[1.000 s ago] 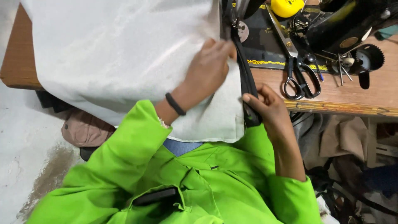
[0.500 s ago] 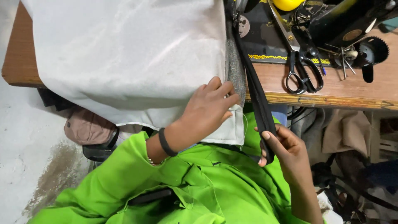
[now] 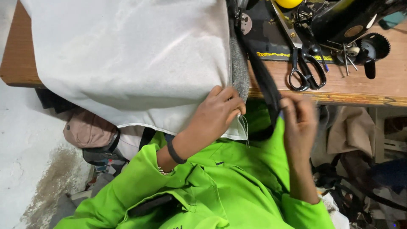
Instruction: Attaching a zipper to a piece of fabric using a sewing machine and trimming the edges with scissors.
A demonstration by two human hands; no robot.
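Hands are working at the near edge of a wooden sewing table (image 3: pixel 364 95). Compared with half a second ago, the left hand (image 3: pixel 216 116) is sitting a little lower and further toward the body, its fingers now curled together over the hanging hem of the white cloth (image 3: pixel 127 59), where loose threads are dangling just beside the knuckles. The right hand (image 3: pixel 299 123) is now lying closer in toward the table edge than before, and it is blurring with motion; its fingers are closing on the black strap (image 3: pixel 263 76), which is running from the sewing machine (image 3: pixel 339 21) down over the table edge to that hand. The white cloth is lying spread over most of the table and drooping off the front, with a grey fabric (image 3: pixel 239 68) showing along its right edge, touching the strap's left side.

Black-handled scissors (image 3: pixel 306 72) are resting on the table to the right of the strap, apart from both hands, unchanged from earlier. The machine is being cut off by the top of the frame, so its needle area is not visible. The strap's lower end is hiding behind the right hand and the bright green jacket (image 3: pixel 237 186). Small metal tools near the handwheel are too small to identify.
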